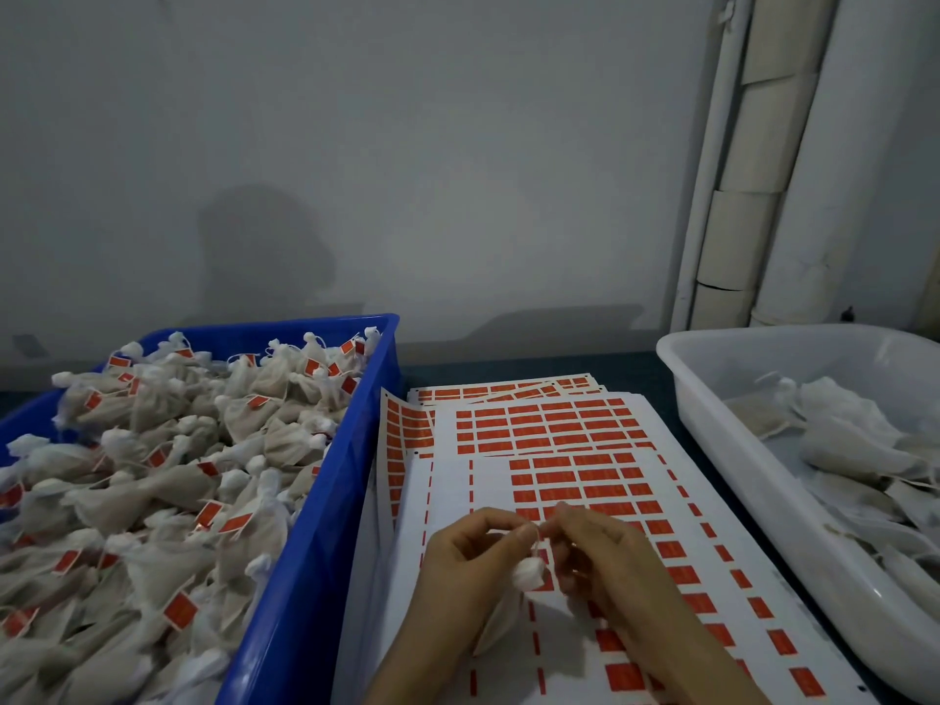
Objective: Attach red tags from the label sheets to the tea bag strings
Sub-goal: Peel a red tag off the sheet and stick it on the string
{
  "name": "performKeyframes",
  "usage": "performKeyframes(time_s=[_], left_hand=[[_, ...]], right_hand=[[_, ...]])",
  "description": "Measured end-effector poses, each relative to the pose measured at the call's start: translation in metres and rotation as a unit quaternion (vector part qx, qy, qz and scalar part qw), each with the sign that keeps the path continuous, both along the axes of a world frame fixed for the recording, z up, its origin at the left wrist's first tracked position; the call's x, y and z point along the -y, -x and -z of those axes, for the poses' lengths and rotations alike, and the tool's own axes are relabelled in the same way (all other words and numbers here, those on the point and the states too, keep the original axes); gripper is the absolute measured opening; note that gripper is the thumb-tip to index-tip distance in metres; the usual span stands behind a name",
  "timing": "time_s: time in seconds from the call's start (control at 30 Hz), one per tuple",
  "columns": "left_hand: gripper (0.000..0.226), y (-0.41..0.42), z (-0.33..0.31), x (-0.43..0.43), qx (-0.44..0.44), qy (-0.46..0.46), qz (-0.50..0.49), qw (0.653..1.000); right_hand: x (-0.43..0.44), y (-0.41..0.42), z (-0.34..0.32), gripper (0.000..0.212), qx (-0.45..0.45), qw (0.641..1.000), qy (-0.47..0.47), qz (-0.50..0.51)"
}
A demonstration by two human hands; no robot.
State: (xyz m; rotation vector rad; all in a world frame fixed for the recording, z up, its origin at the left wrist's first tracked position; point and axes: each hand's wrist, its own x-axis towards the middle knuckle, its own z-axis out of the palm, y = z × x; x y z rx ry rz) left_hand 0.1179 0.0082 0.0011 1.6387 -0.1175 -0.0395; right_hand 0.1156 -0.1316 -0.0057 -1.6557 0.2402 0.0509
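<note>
Pinching a tea bag string [538, 527], the fingers of the left hand [465, 554] and right hand [608, 559] meet tip to tip; the tea bag [526, 576] hangs just below them, over label sheets [559, 435] of red tags [575, 493]

Left hand [465, 549] and right hand [608, 557] pinching tea bag [529, 576] above label sheets [559, 435], blue crate [315, 552], white tub [763, 358]

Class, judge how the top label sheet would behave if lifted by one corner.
Top label sheet: probably floppy, as a lower sheet curls against the blue crate. Likely light, being thin paper. Partly peeled, so it may sag unevenly.
</note>
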Motion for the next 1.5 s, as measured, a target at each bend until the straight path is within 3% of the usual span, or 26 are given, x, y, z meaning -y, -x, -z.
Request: performKeyframes(time_s=[0.2, 0.3, 0.4, 0.5, 0.63, 0.8, 0.9, 1.07, 1.13, 1.23, 1.37, 1.5], left_hand=[[0.007, 0.000, 0.000, -0.004, 0.032, 0.009, 0.012, 0.999], [0.017, 0.002, -0.002, -0.002, 0.008, 0.015, 0.011, 1.000], [0.033, 0.002, -0.002, -0.002, -0.003, 0.008, 0.027, 1.000], [0.014, 0.003, -0.002, 0.000, -0.017, 0.000, 0.052, 0.998], [0.017, 0.003, 0.001, -0.001, 0.009, -0.015, 0.050, 0.999], [0.006, 0.000, 0.000, -0.005, 0.034, -0.003, -0.010, 0.999], [0.007, 0.000, 0.000, -0.005, 0.036, -0.028, -0.003, 0.999], [0.013, 0.003, 0.004, 0.000, 0.042, -0.062, 0.034, 0.997], [0.011, 0.002, 0.003, -0.001, 0.040, -0.046, 0.030, 0.998], [0.007, 0.000, 0.001, -0.005, 0.025, -0.006, 0.031, 0.999], [0.005, -0.001, 0.000, -0.009, 0.012, 0.037, 0.033, 0.999], [0.007, 0.002, -0.002, -0.007, 0.008, 0.003, 0.042, 0.999]], right_hand=[[-0.003, 0.016, -0.012, 0.011, 0.041, 0.993, 0.003, -0.112], [-0.004, 0.015, -0.013, 0.012, 0.039, 0.995, -0.023, -0.085], [-0.002, 0.013, -0.014, 0.017, 0.011, 0.992, -0.120, -0.025], [0.000, 0.011, -0.015, 0.022, 0.005, 0.985, -0.171, -0.004], [0.001, 0.012, -0.015, 0.022, 0.026, 0.976, -0.214, 0.011], [0.002, 0.013, -0.019, 0.017, 0.007, 0.929, -0.370, 0.004], [0.005, 0.012, -0.021, 0.026, 0.010, 0.915, -0.404, 0.025], [0.012, 0.011, -0.025, 0.021, 0.012, 0.876, -0.478, 0.058], [0.013, 0.011, -0.026, 0.027, 0.015, 0.874, -0.483, 0.061], [0.010, 0.012, -0.025, 0.035, 0.026, 0.902, -0.428, 0.048], [0.005, 0.014, -0.026, 0.024, 0.042, 0.916, -0.397, 0.044], [0.006, 0.013, -0.027, 0.018, 0.048, 0.905, -0.417, 0.064]])
